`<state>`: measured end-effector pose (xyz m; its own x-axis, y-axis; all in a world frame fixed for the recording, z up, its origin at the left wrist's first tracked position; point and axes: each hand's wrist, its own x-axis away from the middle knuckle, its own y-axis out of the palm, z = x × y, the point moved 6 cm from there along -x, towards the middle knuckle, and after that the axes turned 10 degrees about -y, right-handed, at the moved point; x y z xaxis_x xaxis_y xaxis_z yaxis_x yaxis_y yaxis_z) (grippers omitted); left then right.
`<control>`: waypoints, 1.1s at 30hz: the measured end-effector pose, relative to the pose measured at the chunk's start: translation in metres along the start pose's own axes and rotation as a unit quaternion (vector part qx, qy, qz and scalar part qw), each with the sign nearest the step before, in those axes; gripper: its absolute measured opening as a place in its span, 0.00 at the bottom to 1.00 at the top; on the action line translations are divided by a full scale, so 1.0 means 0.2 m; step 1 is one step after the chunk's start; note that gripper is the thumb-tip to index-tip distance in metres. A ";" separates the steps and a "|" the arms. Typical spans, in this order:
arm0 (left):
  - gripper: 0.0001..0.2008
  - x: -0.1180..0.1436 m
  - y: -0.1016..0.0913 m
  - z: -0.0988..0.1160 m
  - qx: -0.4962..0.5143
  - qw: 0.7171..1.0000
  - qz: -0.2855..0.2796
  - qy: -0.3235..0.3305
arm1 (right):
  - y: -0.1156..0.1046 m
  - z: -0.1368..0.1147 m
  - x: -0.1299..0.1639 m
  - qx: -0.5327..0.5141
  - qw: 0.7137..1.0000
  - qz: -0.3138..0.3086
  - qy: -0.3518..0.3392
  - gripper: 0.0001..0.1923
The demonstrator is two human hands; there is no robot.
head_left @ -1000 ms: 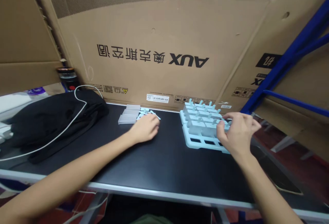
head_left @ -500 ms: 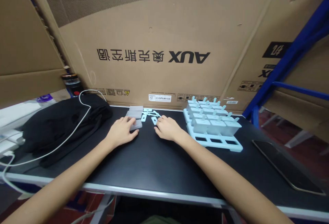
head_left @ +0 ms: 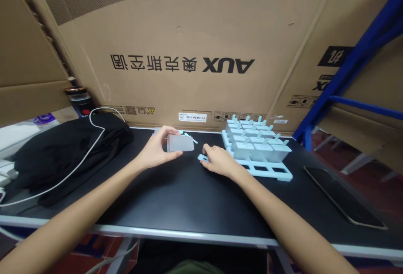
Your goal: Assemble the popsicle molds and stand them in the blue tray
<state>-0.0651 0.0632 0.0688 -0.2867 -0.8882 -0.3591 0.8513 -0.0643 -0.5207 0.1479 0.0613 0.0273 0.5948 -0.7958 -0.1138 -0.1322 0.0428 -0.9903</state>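
Note:
Between thumb and fingers my left hand (head_left: pixel 159 148) grips a frosted, translucent popsicle mold cup (head_left: pixel 181 143), tilted on its side above the table. My right hand (head_left: pixel 217 160) pinches a light-blue popsicle stick lid (head_left: pixel 202 157) with an oval hole in it, low over the table. Behind the left hand lie more loose pieces, mostly hidden, with a light-blue stick (head_left: pixel 191 138) showing. To the right, a light-blue mold rack (head_left: pixel 285 175) carries rows of cups topped with upright sticks; its front row of slots holds no cups.
A black phone (head_left: pixel 343 196) lies at the table's right. On the left are a black cloth bag (head_left: pixel 72 152), a white cable (head_left: pixel 94 152) and a dark jar (head_left: pixel 80 102). A large cardboard sheet (head_left: pixel 176 89) stands along the back edge, with a blue metal frame (head_left: pixel 349 68) at right.
My left hand has lifted the cup off the table and moved right. My right hand has drawn a lid nearer and to the right, away from the loose pieces.

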 end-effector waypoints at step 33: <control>0.33 0.00 0.47 -0.08 0.004 0.989 -0.143 0.047 | 0.00 -0.01 0.04 -0.667 0.711 0.208 0.080 0.21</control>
<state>0.0080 0.0640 0.0073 -0.5556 -0.7872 -0.2676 0.7323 -0.3108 -0.6060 0.1511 0.0550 0.0257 0.2006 -0.9451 -0.2579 -0.9684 -0.2312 0.0938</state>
